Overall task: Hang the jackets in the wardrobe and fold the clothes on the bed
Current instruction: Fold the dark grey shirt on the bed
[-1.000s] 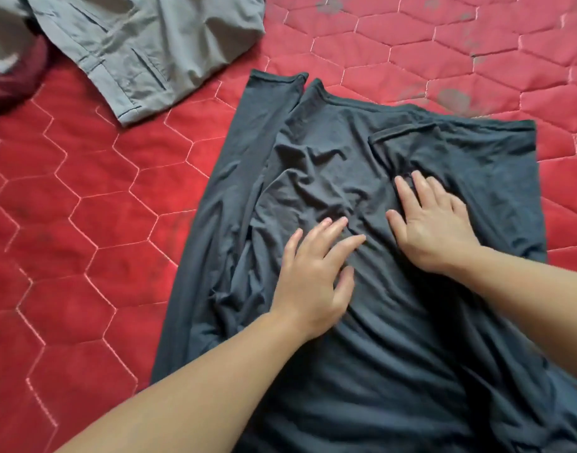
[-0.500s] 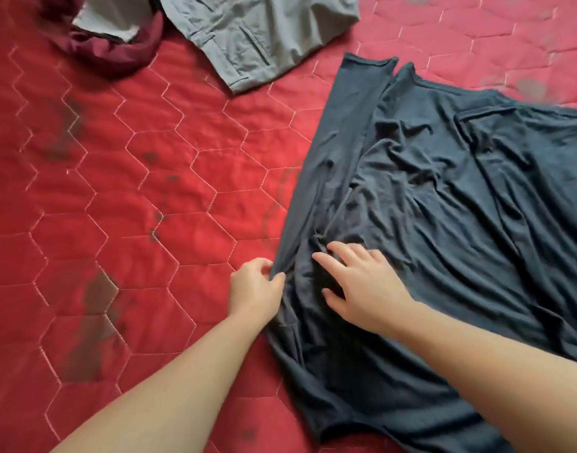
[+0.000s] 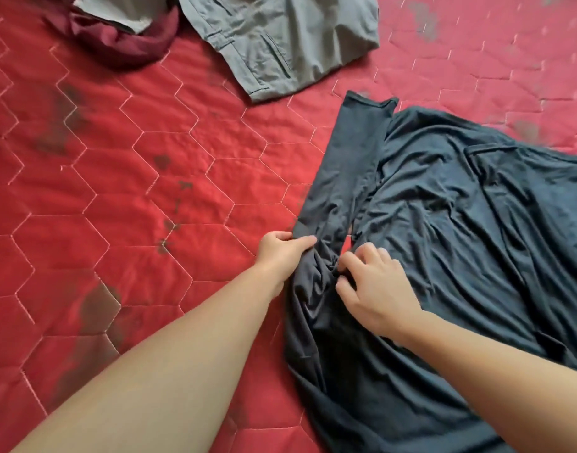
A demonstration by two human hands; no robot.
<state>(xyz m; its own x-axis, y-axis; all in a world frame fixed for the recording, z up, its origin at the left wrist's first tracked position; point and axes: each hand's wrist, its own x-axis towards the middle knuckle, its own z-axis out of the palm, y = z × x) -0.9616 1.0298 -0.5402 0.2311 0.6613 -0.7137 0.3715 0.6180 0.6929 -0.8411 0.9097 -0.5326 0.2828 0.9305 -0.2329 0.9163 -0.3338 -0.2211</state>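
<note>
A dark grey shirt (image 3: 460, 243) lies spread and wrinkled on the red quilted bed (image 3: 133, 191), filling the right half of the view. Its left sleeve (image 3: 349, 165) stretches away from me toward the top. My left hand (image 3: 280, 253) grips the bunched fabric at the base of that sleeve, at the shirt's left edge. Just to its right, my right hand (image 3: 372, 282) pinches the gathered cloth with curled fingers. A small gap of red quilt shows between sleeve and body.
Light grey trousers (image 3: 287, 44) lie crumpled at the top centre. A maroon garment (image 3: 123, 44) with a pale lining sits at the top left. Dark stains mark the quilt on the left side.
Both hands left the middle of the shirt and moved to its left edge. They now hold the cloth at the sleeve base. The view swung left.
</note>
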